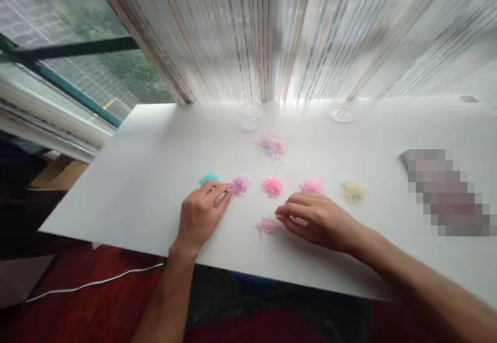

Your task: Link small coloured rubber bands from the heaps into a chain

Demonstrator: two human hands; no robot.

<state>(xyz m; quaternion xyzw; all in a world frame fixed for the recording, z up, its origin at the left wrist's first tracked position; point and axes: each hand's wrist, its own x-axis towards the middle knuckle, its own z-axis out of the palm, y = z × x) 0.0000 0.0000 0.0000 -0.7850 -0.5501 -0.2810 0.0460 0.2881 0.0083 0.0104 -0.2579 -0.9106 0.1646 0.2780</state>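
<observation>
My left hand (202, 211) is at the left edge of a purple pile (242, 185) of small thin loops, perhaps rubber bands. Its thumb and forefinger close in a pinch there; whatever they hold is too small to make out. Behind that hand a blue pile (209, 177) is partly covered. My right hand (310, 216) has its fingertips pinched together beside a small mixed pink-purple pile (267, 224) near me, and its contents cannot be made out. A coral pile (272, 186) lies between the hands. The pink pile (312, 185) sits just beyond my right knuckles.
Farther right is a pale yellow pile (353, 190). A loose multicoloured pile (271, 147) lies farther back on the white table (128, 177). Two clear containers (251, 116) (341, 115) stand near the striped curtain (248, 32). A blurred-out object (446, 193) lies at right.
</observation>
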